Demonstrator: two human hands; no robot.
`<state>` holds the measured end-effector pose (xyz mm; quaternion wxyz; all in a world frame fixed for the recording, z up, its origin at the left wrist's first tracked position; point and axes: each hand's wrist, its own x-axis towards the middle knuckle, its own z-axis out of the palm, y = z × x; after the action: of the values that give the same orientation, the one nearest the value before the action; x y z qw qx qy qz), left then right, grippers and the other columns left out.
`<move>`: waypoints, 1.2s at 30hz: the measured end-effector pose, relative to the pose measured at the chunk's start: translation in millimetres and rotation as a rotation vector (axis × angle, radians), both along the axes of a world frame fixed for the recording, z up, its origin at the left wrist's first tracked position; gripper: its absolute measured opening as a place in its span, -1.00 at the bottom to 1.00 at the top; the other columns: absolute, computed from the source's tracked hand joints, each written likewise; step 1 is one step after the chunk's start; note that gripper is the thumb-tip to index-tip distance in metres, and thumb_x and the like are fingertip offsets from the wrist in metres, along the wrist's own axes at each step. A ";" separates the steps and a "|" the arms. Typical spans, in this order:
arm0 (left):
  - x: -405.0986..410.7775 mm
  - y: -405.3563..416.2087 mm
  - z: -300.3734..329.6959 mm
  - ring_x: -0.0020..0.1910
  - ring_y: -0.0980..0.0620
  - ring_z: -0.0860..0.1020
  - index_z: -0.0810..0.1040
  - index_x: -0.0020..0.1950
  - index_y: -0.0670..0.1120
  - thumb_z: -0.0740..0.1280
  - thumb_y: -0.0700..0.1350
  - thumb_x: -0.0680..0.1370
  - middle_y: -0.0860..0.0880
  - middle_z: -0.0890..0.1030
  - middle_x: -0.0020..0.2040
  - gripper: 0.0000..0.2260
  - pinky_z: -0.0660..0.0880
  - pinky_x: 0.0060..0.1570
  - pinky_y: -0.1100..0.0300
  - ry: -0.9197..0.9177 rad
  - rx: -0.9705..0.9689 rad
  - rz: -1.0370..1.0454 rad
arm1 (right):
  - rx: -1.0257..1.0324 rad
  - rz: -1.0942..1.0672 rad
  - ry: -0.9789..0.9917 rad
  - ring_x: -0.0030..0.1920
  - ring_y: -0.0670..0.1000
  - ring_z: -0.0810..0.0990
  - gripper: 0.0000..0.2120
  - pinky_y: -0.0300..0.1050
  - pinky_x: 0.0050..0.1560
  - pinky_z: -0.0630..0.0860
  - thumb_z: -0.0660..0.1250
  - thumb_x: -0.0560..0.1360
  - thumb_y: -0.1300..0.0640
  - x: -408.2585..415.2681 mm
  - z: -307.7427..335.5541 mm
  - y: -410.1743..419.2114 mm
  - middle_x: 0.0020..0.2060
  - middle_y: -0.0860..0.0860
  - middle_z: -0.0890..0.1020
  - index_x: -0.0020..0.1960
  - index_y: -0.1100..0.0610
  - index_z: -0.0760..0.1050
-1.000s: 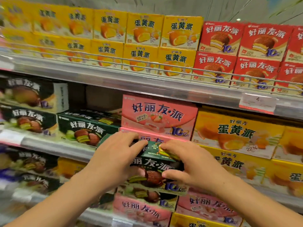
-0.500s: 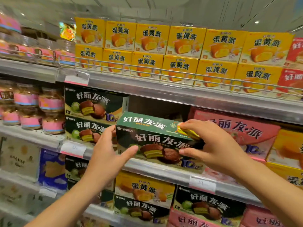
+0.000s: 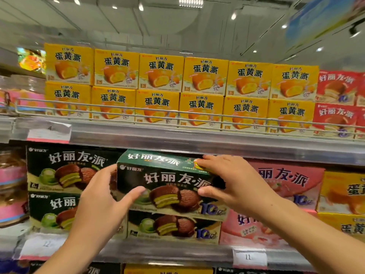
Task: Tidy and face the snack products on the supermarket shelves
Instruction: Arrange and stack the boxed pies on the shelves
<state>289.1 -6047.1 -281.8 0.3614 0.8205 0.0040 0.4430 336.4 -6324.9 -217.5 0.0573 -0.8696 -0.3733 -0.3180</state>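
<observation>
Our left hand gripping the left end of the green pie box, thumb across its front, our right hand clasping its right end, box sitting atop another green box on the middle shelf, pink boxes right, yellow boxes on the far upper shelf.

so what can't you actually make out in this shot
- Head view: the green box has its left end behind the left hand and its right end under the right hand.
- Price tags: one shows 11, the finer print is too small and blurred.
- Pink boxes: partly covered by the right arm.
- Bottom shelf boxes: cut off by the lower edge.
</observation>
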 end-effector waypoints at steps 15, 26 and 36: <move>48.4 60.5 14.0 0.22 -0.28 0.48 0.48 0.34 -0.23 0.06 0.11 0.55 -0.25 0.54 0.23 -0.45 0.30 0.27 -0.24 -0.070 0.765 0.145 | 0.062 -0.191 0.020 0.40 0.03 0.39 -0.39 -0.09 0.41 0.22 0.49 0.42 -0.01 -11.6 -3.3 -2.5 0.37 0.00 0.47 0.42 0.03 0.41; 55.5 47.8 20.2 0.03 -0.26 0.43 0.52 0.22 -0.18 0.11 0.04 0.50 -0.21 0.49 0.04 -0.56 0.28 0.22 -0.28 -0.051 0.698 0.201 | -0.083 -0.437 -0.030 0.24 0.05 0.50 -0.47 0.00 0.22 0.36 0.23 0.52 -0.24 21.9 3.7 24.7 0.25 -0.07 0.57 0.43 -0.07 0.32; 56.8 43.5 22.3 0.15 -0.37 0.43 0.44 0.38 -0.15 0.42 0.07 0.45 -0.33 0.47 0.13 -0.44 0.27 0.26 -0.37 0.030 0.759 0.217 | -0.044 -0.438 0.003 0.13 0.12 0.54 -0.51 -0.01 0.01 0.46 0.29 0.52 -0.15 29.6 1.7 21.7 0.14 0.01 0.62 0.41 -0.07 0.34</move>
<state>345.9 -6003.5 -259.5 -0.0166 0.8969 -0.0679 0.4366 366.0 -6303.2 -215.8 -0.0314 -0.9314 -0.1822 -0.3135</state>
